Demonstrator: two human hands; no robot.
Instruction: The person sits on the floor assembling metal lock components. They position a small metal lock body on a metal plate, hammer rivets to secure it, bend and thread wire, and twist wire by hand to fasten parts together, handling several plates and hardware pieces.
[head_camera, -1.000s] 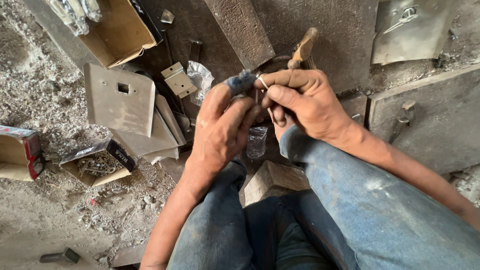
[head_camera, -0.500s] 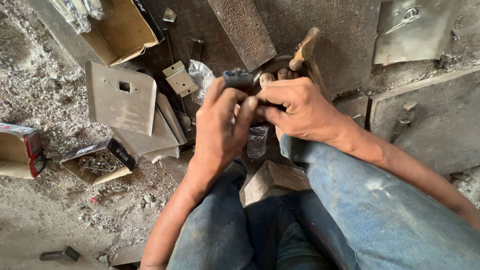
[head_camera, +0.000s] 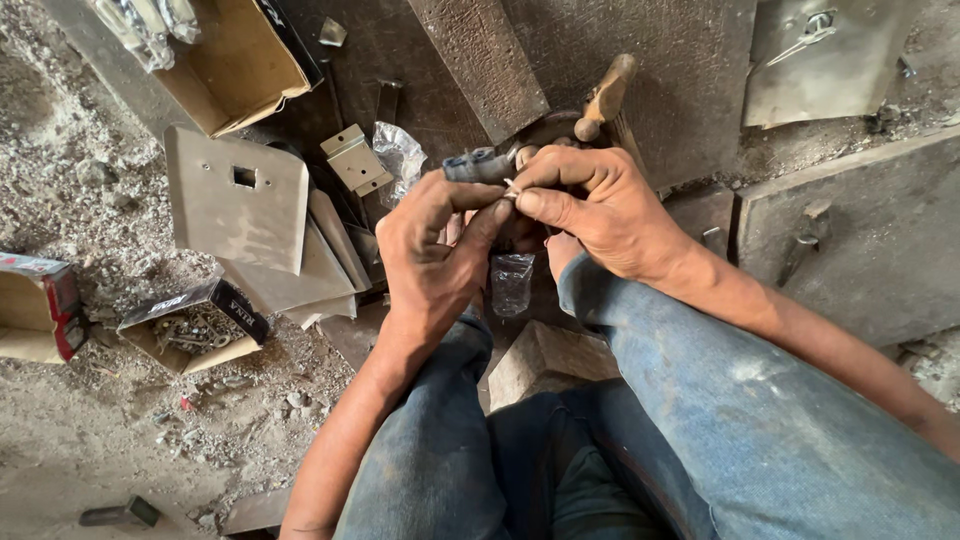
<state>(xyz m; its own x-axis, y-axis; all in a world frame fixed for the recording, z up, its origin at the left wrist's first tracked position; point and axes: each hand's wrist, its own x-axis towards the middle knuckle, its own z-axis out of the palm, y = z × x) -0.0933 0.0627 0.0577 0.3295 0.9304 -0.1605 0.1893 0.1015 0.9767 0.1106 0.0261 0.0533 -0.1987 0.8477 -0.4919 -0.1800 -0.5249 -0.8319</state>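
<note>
My left hand (head_camera: 435, 250) and my right hand (head_camera: 600, 205) meet above my knees in blue jeans. Together they pinch a small dark grey metal part (head_camera: 478, 165), and a tiny pale pin (head_camera: 511, 186) shows between my right thumb and forefinger. A small clear plastic bag (head_camera: 512, 282) hangs just below the hands. A hammer with a wooden handle (head_camera: 606, 97) lies on the dark metal slab right behind my right hand.
Flat grey metal plates (head_camera: 240, 205) are stacked at the left, with a small hinge plate (head_camera: 355, 160) beside them. An open cardboard box (head_camera: 225, 65) sits at top left. A small box of screws (head_camera: 190, 330) rests on the dusty floor. A wooden block (head_camera: 545, 360) lies between my legs.
Both hands have shifted slightly while working the small part; the left thumb and fingers have moved up onto it. The surroundings are unchanged.
</note>
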